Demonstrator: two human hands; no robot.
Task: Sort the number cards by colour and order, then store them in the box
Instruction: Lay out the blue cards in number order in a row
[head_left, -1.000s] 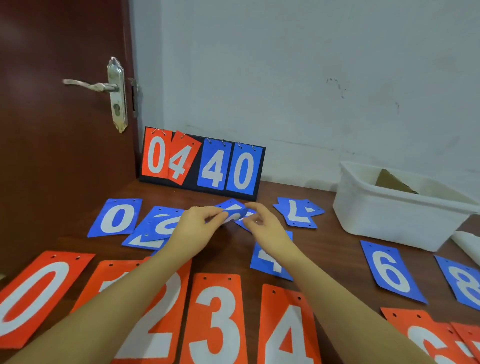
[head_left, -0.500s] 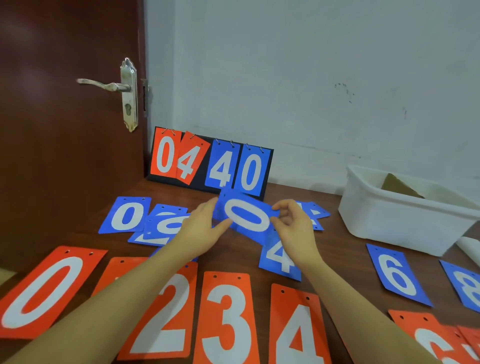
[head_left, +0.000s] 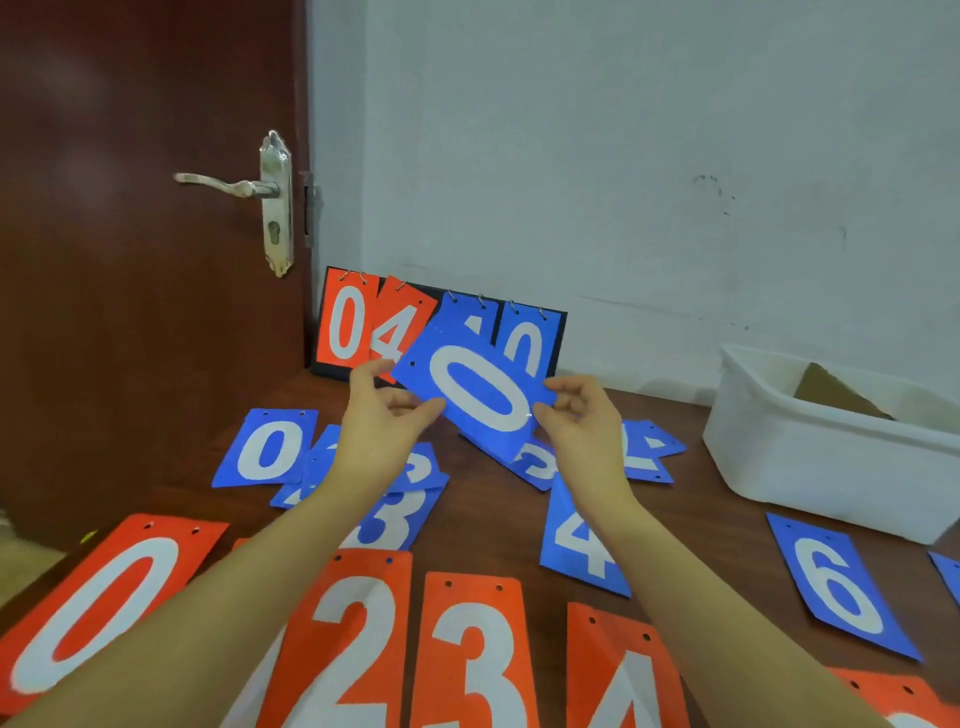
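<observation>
Blue 0 card (head_left: 478, 387): now lifting clear of the surface (head_left: 498, 525), tilting toward view.
Hands: left hand (head_left: 382, 421), right hand (head_left: 582, 421) pinching opposite edges.
Meaning: likely joining the blue 0 (head_left: 267, 447) lying left.

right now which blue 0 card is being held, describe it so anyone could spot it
Find the scoreboard stand against the wall. Just in front of it, lifted off the table, is the blue 0 card, pinched between the left hand and right hand. The other blue 0 lies flat.

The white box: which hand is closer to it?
Right. The right hand is beside the white box; the left hand is farther away across the blue 0 card.
</observation>
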